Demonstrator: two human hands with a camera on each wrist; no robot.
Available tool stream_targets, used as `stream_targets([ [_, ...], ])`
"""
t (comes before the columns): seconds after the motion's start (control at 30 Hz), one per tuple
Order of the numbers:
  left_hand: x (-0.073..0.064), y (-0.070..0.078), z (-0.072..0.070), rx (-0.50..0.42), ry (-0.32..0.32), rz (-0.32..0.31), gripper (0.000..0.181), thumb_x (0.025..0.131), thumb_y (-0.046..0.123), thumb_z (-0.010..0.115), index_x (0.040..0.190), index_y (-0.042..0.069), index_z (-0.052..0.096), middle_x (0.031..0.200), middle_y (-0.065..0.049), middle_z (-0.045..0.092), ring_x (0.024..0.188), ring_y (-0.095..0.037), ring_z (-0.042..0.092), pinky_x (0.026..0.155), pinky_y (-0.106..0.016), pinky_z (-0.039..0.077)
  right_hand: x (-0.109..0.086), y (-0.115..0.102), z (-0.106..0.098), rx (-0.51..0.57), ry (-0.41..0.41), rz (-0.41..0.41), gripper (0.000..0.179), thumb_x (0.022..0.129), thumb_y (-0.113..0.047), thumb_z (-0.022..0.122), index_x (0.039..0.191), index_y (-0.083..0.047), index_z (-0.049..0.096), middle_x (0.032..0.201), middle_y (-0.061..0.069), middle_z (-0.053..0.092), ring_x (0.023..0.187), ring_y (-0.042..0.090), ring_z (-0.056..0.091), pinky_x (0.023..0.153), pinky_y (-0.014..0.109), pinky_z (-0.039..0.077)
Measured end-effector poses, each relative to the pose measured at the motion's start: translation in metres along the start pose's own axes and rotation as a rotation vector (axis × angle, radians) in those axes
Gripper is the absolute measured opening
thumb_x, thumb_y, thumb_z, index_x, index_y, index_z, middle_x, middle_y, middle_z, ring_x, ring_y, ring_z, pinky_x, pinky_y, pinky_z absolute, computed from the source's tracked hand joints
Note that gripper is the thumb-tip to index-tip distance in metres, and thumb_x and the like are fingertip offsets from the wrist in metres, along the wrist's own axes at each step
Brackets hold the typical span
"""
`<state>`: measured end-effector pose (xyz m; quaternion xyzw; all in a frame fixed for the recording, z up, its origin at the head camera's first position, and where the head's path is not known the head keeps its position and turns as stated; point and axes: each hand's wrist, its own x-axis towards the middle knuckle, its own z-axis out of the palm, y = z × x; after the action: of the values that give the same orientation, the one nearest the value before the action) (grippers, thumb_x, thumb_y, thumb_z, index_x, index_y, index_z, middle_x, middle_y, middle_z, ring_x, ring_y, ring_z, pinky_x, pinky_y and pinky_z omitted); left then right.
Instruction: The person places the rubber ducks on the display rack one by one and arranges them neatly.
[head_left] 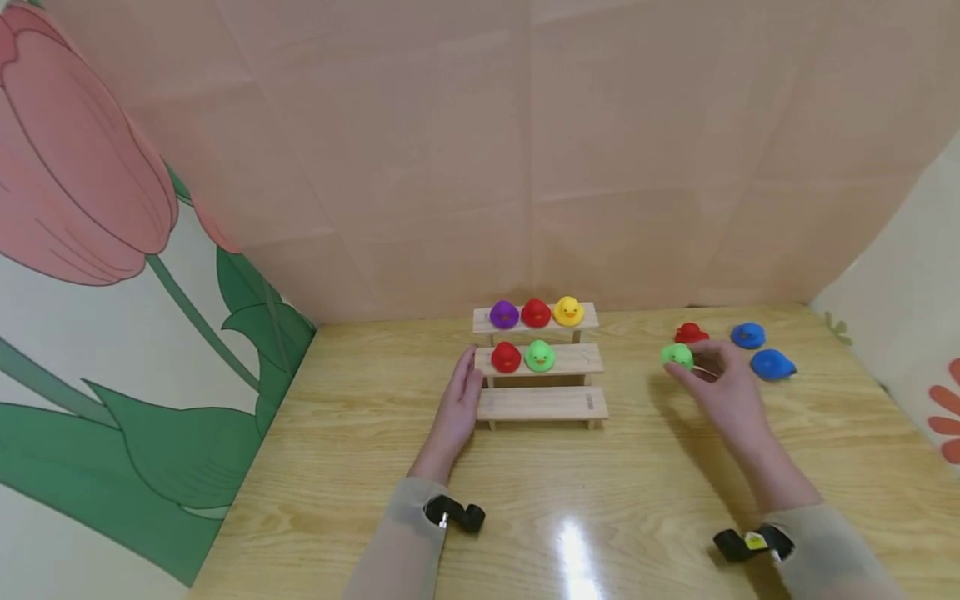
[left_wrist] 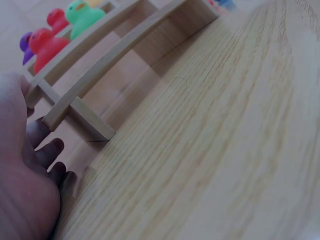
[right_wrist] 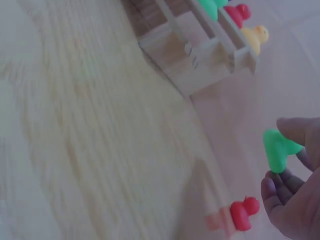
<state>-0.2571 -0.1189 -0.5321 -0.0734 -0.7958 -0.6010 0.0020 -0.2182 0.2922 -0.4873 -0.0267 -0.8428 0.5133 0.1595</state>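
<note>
A green rubber duck [head_left: 677, 356] is pinched between the thumb and fingers of my right hand [head_left: 723, 392], held to the right of a three-step wooden rack [head_left: 542, 403]. My left hand [head_left: 456, 406] rests against the rack's left side; in the left wrist view its fingers [left_wrist: 49, 152] lie beside the end of the steps. On the middle step sit a red duck [head_left: 506, 357] and another green duck [head_left: 540, 356]. The top step carries a purple duck [head_left: 504, 315], a red duck [head_left: 536, 313] and a yellow duck [head_left: 568, 312]. The lowest step is bare.
Beyond my right hand, a red duck [head_left: 691, 333] and two blue ducks, one upright [head_left: 748, 335] and one apparently on its side [head_left: 773, 365], lie on the wooden table [head_left: 360, 500]. A pinkish cloth backdrop [head_left: 420, 208] rises behind the table; a flower-printed panel [head_left: 97, 333] stands left.
</note>
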Motion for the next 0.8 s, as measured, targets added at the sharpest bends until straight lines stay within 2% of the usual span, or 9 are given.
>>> stream_targets([
  [0.33,0.001,0.000,-0.001,-0.001,0.002,0.006,0.061,0.116,0.063,0.039,0.174,0.047,0.027,0.178,0.001,0.035,0.163,-0.023,0.033,0.134,-0.047,0.027,-0.004,-0.027,0.013,0.044,-0.074,-0.083,0.053,0.104,-0.023,0.082,0.141,0.004,0.057,0.139,0.012,0.059,0.120,0.002,0.059,0.095,0.005,0.050],
  [0.63,0.001,-0.001,0.001,-0.011,0.001,0.018,0.063,0.117,0.062,0.039,0.175,0.042,0.028,0.179,-0.001,0.033,0.164,-0.025,0.031,0.134,-0.049,0.026,-0.006,-0.045,0.025,-0.012,-0.153,-0.073,0.056,0.104,-0.038,0.081,0.145,-0.007,0.058,0.141,0.010,0.064,0.130,0.027,0.062,0.096,0.007,0.049],
  [0.8,0.000,-0.001,0.001,-0.017,0.002,0.023,0.063,0.117,0.061,0.040,0.175,0.042,0.028,0.179,-0.002,0.033,0.164,-0.026,0.032,0.134,-0.049,0.026,-0.005,-0.054,0.032,0.006,-0.210,-0.104,0.053,0.105,-0.036,0.081,0.145,-0.008,0.060,0.143,0.011,0.066,0.133,0.033,0.062,0.100,0.013,0.052],
])
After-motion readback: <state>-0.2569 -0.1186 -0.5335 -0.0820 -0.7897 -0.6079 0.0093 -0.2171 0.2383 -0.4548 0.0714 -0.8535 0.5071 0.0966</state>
